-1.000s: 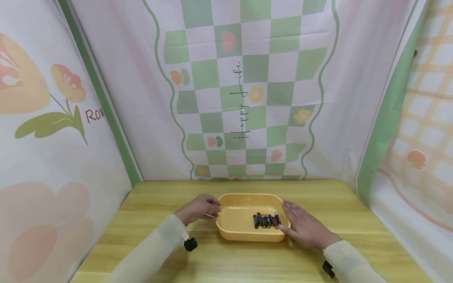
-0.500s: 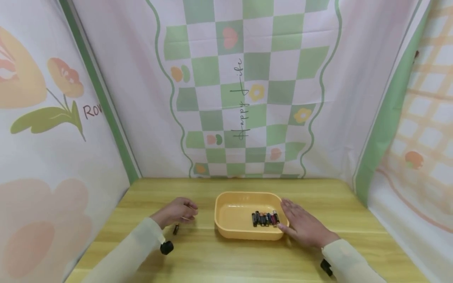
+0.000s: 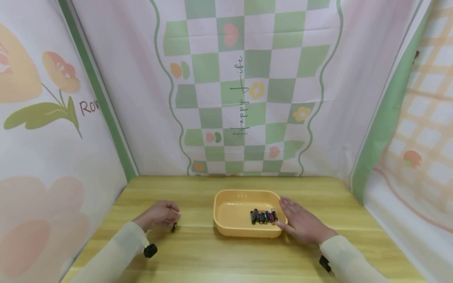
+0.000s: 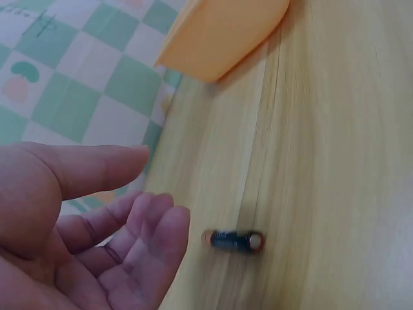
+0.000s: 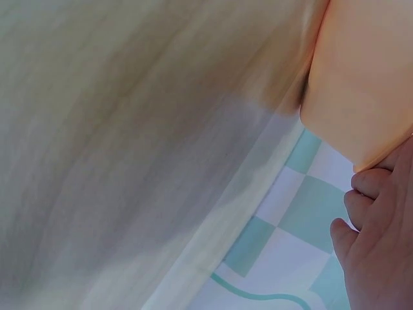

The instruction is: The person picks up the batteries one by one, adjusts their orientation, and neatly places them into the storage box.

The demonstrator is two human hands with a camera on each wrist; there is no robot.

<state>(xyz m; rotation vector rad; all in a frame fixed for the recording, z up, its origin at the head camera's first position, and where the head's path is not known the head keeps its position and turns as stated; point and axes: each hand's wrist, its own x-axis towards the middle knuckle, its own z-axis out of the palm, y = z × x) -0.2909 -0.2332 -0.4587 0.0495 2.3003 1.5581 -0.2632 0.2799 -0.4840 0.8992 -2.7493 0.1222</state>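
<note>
My left hand [image 3: 159,215] hovers over the left part of the table, thumb and fingers apart with nothing between them. Just beyond its fingertips a single dark battery [image 4: 235,241] with copper-coloured ends lies on the wood; the head view has this battery [image 3: 174,227] partly under the hand. A yellow plastic tray [image 3: 230,232] stands near the middle of the table. Inside, towards its right end, several batteries [image 3: 263,217] lie side by side in a row. My right hand [image 3: 304,222] rests against the tray's right rim, fingers fairly straight; the right wrist view shows its fingers [image 5: 361,210] at the tray's edge.
The light wooden table [image 3: 212,259] ends at a hanging cloth [image 3: 244,90] with green and white checks. Printed cloths also hang at the left [image 3: 42,157] and right. Dark wrist cameras [image 3: 150,250] sit at both cuffs.
The left hand has left the tray's left rim and moved left to the loose battery, which came into sight on the table. The right hand stays at the tray.
</note>
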